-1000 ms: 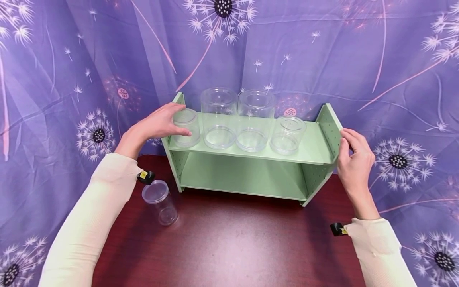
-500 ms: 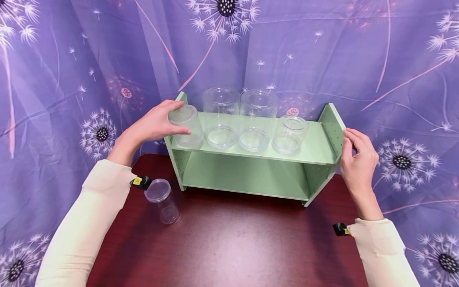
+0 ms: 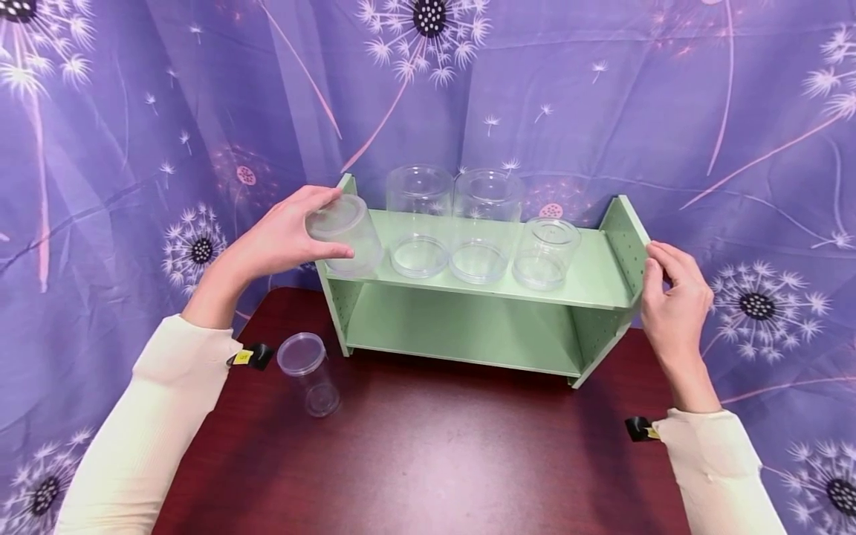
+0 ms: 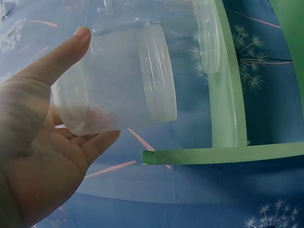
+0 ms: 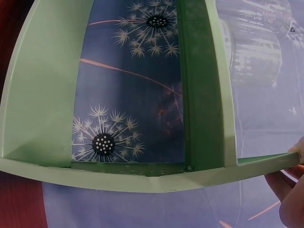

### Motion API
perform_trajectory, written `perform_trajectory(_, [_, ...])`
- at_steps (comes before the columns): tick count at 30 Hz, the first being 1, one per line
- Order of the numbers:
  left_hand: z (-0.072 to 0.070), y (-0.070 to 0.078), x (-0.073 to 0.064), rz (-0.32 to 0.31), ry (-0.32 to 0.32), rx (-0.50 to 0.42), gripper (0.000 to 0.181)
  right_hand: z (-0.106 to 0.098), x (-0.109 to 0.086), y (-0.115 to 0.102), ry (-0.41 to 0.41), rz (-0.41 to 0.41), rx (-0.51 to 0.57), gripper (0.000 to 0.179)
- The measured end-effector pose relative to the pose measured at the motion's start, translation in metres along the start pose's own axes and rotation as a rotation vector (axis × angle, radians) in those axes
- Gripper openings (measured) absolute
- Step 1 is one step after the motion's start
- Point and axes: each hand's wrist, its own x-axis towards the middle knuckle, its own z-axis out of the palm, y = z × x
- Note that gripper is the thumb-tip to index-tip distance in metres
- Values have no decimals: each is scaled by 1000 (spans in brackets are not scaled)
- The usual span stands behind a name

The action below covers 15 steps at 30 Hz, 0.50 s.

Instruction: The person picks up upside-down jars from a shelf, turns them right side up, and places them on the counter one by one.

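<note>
My left hand (image 3: pixel 284 234) grips a short clear plastic jar (image 3: pixel 354 241) by its upper end, at the left of the green shelf unit (image 3: pixel 461 360). In the left wrist view, thumb and fingers wrap the jar (image 4: pixel 118 80), and its wide rim stands apart from the shelf board (image 4: pixel 225 104). On the top board stand two tall clear jars, one on the left (image 3: pixel 419 223) and one on the right (image 3: pixel 486 227), with another short jar (image 3: pixel 545 253) to their right. My right hand (image 3: pixel 677 312) pinches the upper edge of the unit's right side panel (image 3: pixel 625 238).
A tall, narrow clear jar (image 3: pixel 310 375) with a lid stands on the dark red table (image 3: pixel 441 453), left of the unit and close to the left wrist camera. Behind everything hangs a purple dandelion-print cloth (image 3: pixel 535 89).
My left hand has lifted the short jar off the top board and tilted it slightly, drawing it left. My right hand keeps its hold on the side panel. The view has shifted a little.
</note>
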Motion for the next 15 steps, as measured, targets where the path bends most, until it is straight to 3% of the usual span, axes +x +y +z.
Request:
perform_trajectory(8, [1, 8, -19, 47, 48, -39, 91, -1, 0, 0, 4, 24, 15, 24])
perform_trajectory(15, [4, 18, -39, 50, 88, -89, 90, -1, 1, -1, 15, 55, 34, 24])
